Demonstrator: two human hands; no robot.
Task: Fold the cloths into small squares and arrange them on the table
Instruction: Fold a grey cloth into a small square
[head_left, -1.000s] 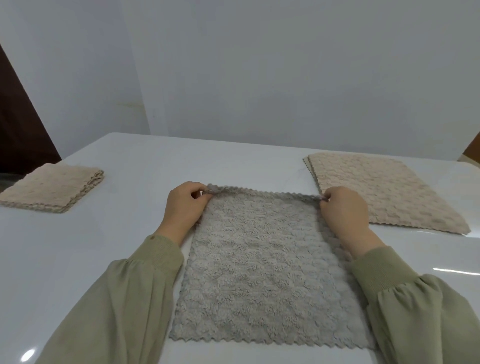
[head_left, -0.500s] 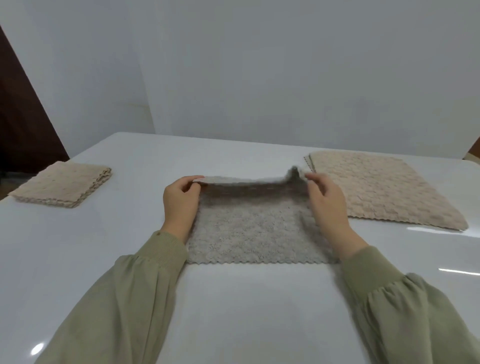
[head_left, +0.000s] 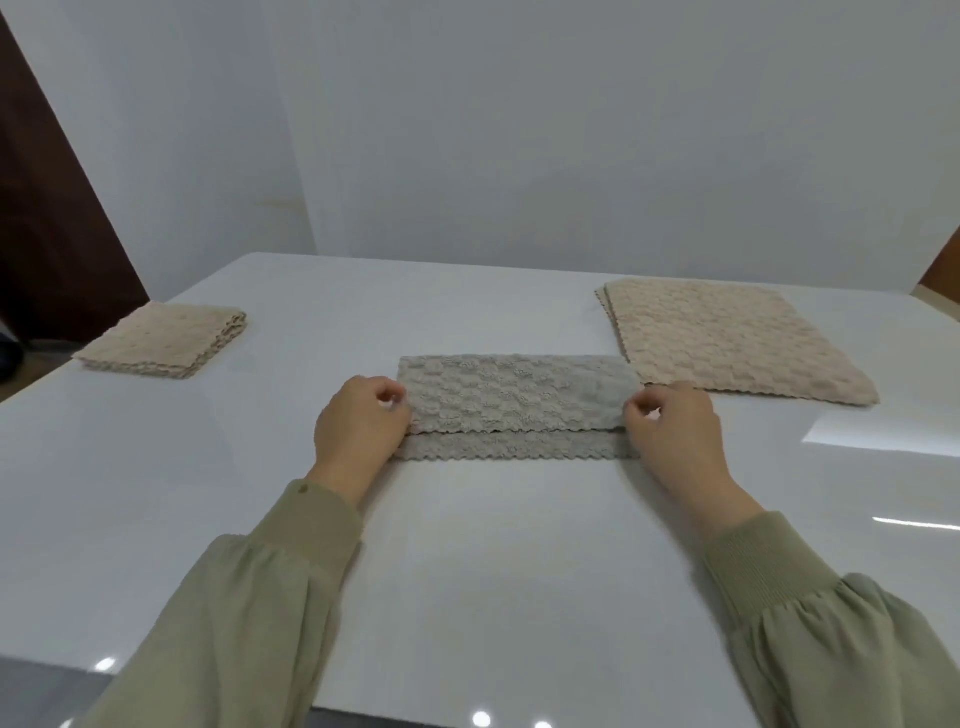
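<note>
so the grey cloth (head_left: 514, 395) is lying folded in half in the middle of the white table (head_left: 467, 571), between the folded beige stack (head_left: 161, 340) off to the left and the flat beige pile (head_left: 727, 348) on the right, which it almost touches at the corner. left hand (head_left: 358, 431) pinches the left end of the top layer, right hand (head_left: 675, 436) pinches the right end, fingers curled in on both. thing that'd bug me: the top layer's scalloped edge stops short of the bottom one, so a strip shows underneath. if that's left as is, i reckon the next fold inherits the offset and you get a lopsided rectangle, not a square. the tabletop looks glossy too, so tugging one side harder could skew the whole cloth. no brand, tag or writing readable anywhere.
</note>
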